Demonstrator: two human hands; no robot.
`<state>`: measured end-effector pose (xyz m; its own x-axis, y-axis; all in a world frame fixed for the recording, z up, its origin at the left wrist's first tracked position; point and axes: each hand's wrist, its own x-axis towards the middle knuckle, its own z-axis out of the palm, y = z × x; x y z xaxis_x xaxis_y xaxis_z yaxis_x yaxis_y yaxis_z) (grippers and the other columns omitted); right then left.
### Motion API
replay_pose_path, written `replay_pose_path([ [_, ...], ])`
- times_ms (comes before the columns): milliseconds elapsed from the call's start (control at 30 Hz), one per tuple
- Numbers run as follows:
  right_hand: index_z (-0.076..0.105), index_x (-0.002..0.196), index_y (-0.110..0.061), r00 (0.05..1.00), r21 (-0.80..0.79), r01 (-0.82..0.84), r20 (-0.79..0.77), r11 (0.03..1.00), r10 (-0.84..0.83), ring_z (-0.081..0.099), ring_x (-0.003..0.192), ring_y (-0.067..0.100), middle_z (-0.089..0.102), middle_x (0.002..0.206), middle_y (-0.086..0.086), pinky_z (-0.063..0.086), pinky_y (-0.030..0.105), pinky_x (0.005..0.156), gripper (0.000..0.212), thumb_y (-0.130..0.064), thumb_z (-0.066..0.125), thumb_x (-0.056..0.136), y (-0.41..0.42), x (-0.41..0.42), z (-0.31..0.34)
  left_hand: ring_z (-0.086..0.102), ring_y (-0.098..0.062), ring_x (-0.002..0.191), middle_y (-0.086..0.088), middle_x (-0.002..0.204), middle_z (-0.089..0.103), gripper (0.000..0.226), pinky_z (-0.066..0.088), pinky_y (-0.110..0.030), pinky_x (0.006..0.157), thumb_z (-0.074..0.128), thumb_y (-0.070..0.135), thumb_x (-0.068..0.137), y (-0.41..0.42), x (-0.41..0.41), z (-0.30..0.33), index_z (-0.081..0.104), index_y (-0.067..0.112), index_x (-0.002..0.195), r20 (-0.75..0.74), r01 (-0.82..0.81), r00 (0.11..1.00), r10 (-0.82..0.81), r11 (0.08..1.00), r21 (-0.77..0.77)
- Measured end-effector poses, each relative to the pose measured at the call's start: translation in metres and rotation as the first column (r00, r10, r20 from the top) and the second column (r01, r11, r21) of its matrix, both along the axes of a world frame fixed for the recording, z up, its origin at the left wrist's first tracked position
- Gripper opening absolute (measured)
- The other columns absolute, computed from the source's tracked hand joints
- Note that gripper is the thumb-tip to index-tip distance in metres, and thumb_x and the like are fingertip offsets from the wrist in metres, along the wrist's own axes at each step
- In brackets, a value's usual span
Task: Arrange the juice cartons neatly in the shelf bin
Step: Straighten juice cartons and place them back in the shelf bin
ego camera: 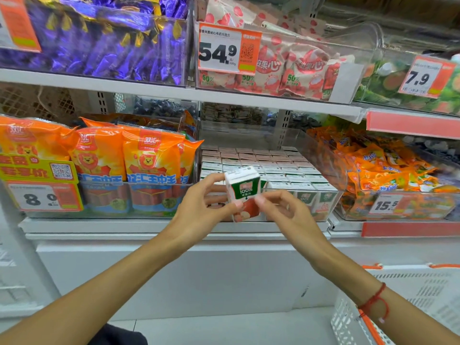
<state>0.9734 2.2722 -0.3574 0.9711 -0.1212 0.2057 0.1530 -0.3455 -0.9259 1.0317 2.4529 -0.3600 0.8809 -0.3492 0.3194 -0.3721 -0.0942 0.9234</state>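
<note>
A small white, green and red juice carton [245,192] is held upright in front of the clear shelf bin [334,185]. My left hand [201,205] grips its left side and my right hand [286,210] pinches its right side near the lower half. Behind it, the bin holds several rows of matching juice cartons [268,165] standing upright with white tops showing. The carton hovers near the bin's front left corner, above the front wall.
Orange sausage packs [129,163] fill the bin to the left, orange snack packets [383,168] the bin to the right. The upper shelf [174,93] with candy bins overhangs. A white plastic basket [398,307] stands at the lower right.
</note>
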Motion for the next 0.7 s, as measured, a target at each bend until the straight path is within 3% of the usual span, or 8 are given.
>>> replay_pose_path([
  [67, 0.070, 0.092, -0.025, 0.999, 0.069, 0.041, -0.001, 0.997, -0.041, 0.064, 0.096, -0.002, 0.072, 0.096, -0.017, 0.049, 0.026, 0.090, 0.054, -0.071, 0.059, 0.064, -0.002, 0.001, 0.002, 0.060, 0.005, 0.107, 0.020, 0.116, 0.065, 0.045, 0.051, -0.012, 0.085, 0.077, 0.031, 0.078, -0.001, -0.003, -0.001, 0.057, 0.039, 0.118, 0.163, -0.005, 0.987, -0.009, 0.996, 0.090],
  [167, 0.070, 0.090, -0.020, 0.996, 0.117, 0.089, 0.002, 0.989, -0.090, 0.068, 0.099, 0.011, 0.074, 0.095, -0.009, 0.050, 0.040, 0.099, 0.056, -0.070, 0.063, 0.065, -0.004, 0.000, 0.003, 0.056, 0.003, 0.112, 0.020, 0.119, 0.063, 0.042, 0.048, -0.017, 0.094, 0.075, 0.022, 0.083, -0.004, -0.003, -0.003, 0.061, 0.031, 0.122, 0.381, -0.079, 0.925, -0.002, 0.977, 0.198],
  [300, 0.071, 0.091, -0.022, 0.999, 0.112, 0.032, 0.032, 0.993, -0.036, 0.069, 0.098, 0.011, 0.074, 0.095, -0.010, 0.048, 0.043, 0.102, 0.048, -0.065, 0.063, 0.071, -0.008, -0.003, 0.003, 0.053, 0.002, 0.113, 0.020, 0.119, 0.061, 0.044, 0.049, -0.021, 0.095, 0.075, 0.017, 0.083, -0.006, 0.000, -0.004, 0.061, 0.033, 0.121, 0.471, -0.140, 0.882, 0.017, 0.964, 0.227],
  [433, 0.073, 0.101, -0.025, 1.000, 0.090, -0.003, 0.010, 0.996, 0.002, 0.065, 0.107, 0.019, 0.073, 0.105, -0.006, 0.046, 0.043, 0.104, 0.050, -0.063, 0.057, 0.074, -0.015, -0.003, 0.001, 0.051, 0.008, 0.114, 0.027, 0.118, 0.058, 0.044, 0.047, -0.014, 0.094, 0.075, 0.019, 0.084, -0.004, 0.002, -0.006, 0.060, 0.034, 0.122, 0.480, -0.140, 0.877, 0.008, 0.961, 0.240],
  [500, 0.073, 0.101, -0.027, 1.000, 0.083, -0.010, 0.002, 0.996, 0.010, 0.065, 0.106, 0.013, 0.073, 0.105, -0.010, 0.048, 0.034, 0.102, 0.048, -0.063, 0.054, 0.075, -0.017, -0.003, -0.001, 0.049, 0.012, 0.114, 0.031, 0.119, 0.055, 0.044, 0.045, -0.010, 0.092, 0.073, 0.022, 0.085, -0.004, 0.001, -0.006, 0.057, 0.039, 0.123, 0.460, -0.121, 0.888, -0.014, 0.957, 0.263],
  [600, 0.070, 0.100, -0.031, 0.999, 0.017, 0.001, 0.051, 1.000, -0.002, 0.066, 0.098, 0.000, 0.073, 0.101, -0.016, 0.049, 0.012, 0.085, 0.043, -0.062, 0.050, 0.079, -0.016, -0.004, -0.003, 0.054, 0.009, 0.113, 0.027, 0.124, 0.059, 0.046, 0.048, -0.012, 0.091, 0.073, 0.029, 0.085, -0.003, 0.001, -0.006, 0.053, 0.043, 0.125, 0.293, -0.003, 0.954, -0.065, 0.974, 0.227],
  [700, 0.064, 0.105, -0.031, 0.992, 0.030, 0.055, 0.111, 0.998, -0.058, 0.070, 0.092, 0.005, 0.075, 0.100, -0.005, 0.056, 0.019, 0.079, 0.037, -0.055, 0.055, 0.078, -0.015, -0.004, -0.002, 0.062, 0.002, 0.106, 0.016, 0.120, 0.064, 0.052, 0.053, -0.016, 0.084, 0.073, 0.025, 0.085, -0.003, 0.000, -0.004, 0.049, 0.048, 0.125, 0.074, 0.127, 0.988, -0.139, 0.981, 0.146],
])
